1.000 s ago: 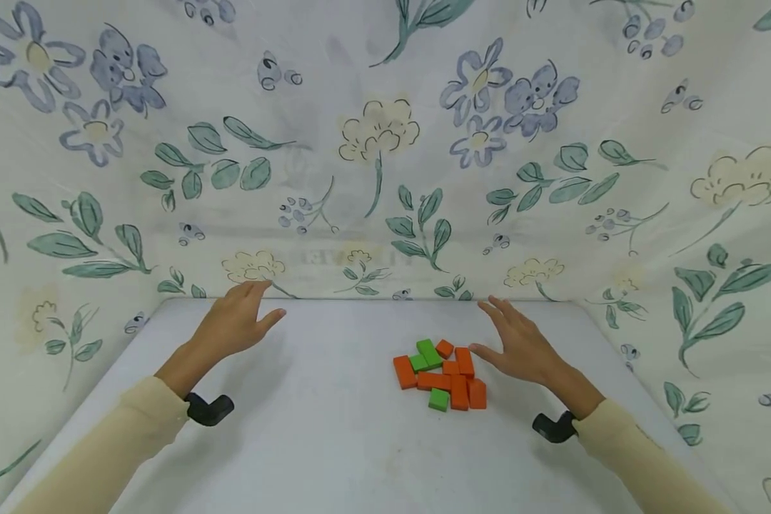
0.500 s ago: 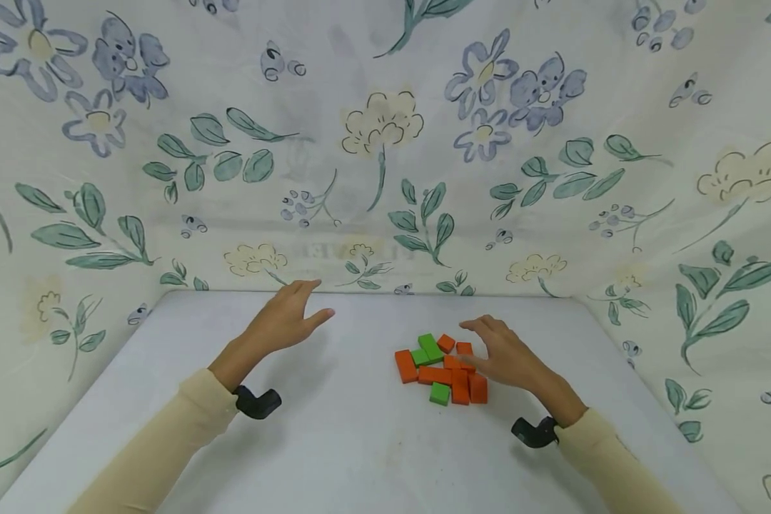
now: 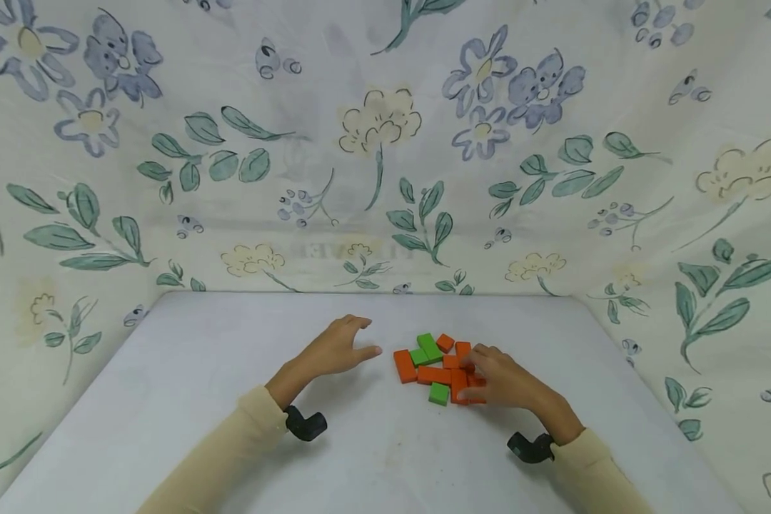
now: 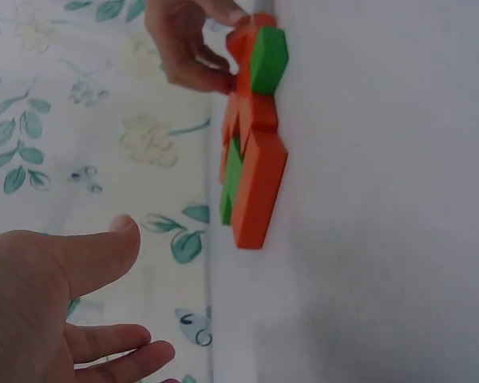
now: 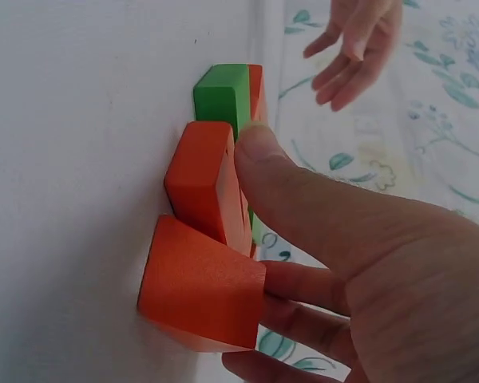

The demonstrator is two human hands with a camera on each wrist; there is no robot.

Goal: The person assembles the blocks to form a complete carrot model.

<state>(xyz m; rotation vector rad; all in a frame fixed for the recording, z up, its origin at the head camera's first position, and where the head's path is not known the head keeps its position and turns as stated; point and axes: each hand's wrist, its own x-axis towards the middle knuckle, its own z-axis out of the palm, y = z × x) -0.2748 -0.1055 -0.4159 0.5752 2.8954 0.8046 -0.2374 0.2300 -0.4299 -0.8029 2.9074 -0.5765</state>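
Note:
Orange and green blocks lie in a close cluster on the white table, right of centre in the head view. Among them are a green block [image 3: 438, 394] at the near side, a long orange block [image 3: 433, 375] in the middle and an orange block [image 3: 405, 366] at the left end. My right hand [image 3: 507, 378] is over the cluster's right end, partly covering it. In the right wrist view its thumb [image 5: 263, 152] is right at an orange block [image 5: 199, 175], with the fingers beyond another orange block [image 5: 203, 287]. My left hand [image 3: 334, 348] hovers left of the cluster, fingers loosely spread, holding nothing.
The white table [image 3: 385, 457] reaches back to a floral cloth [image 3: 334, 143] that hangs behind and at both sides. A black wrist camera [image 3: 306, 424] is worn on the left wrist, and a matching camera [image 3: 530, 447] on the right.
My left hand has moved right and lower, toward the cluster. My right hand has come left and down from beside the blocks to over their right end. The blocks keep their layout.

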